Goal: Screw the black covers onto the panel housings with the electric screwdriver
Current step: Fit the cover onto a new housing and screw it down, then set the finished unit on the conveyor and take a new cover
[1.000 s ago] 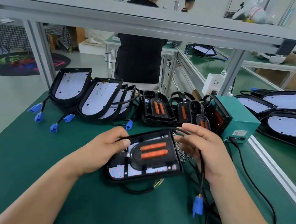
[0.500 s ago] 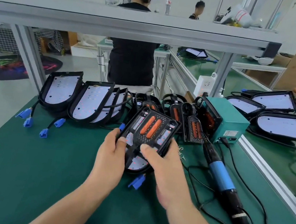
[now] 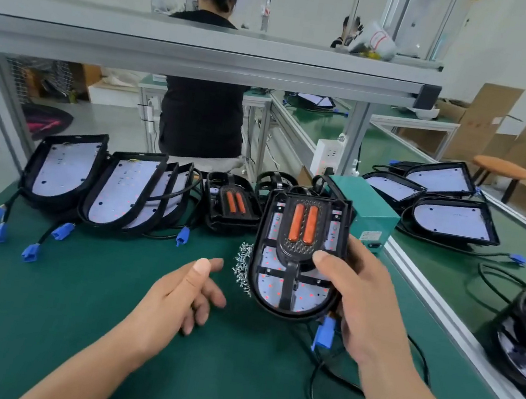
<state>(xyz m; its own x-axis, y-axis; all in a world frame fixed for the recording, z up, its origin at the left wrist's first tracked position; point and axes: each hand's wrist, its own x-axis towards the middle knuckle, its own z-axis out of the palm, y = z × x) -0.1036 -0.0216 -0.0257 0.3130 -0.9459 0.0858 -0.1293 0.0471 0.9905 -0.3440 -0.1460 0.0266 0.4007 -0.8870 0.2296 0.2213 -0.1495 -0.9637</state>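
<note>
My right hand [image 3: 360,302] grips a panel housing [image 3: 292,292] by its right side, tilted upright above the green mat, thumb on its black cover [image 3: 298,238] with two orange bars. A blue connector [image 3: 324,333] hangs from it. My left hand [image 3: 187,294] hovers empty to its left, fingers loosely curled. A pile of small screws [image 3: 242,264] lies just behind the housing's left edge. The electric screwdriver is not in sight.
Open housings [image 3: 65,166] with blue plugs lean in a row at the back left, a covered one [image 3: 231,205] beside them. A teal power box [image 3: 367,208] stands behind the held panel. More panels [image 3: 453,221] lie right of the aluminium rail. A person stands beyond the bench.
My left hand has let go of the housing and dropped away to the left. My right hand alone now holds it, shifted right and turned upright. The camera swung, hiding the screwdriver.
</note>
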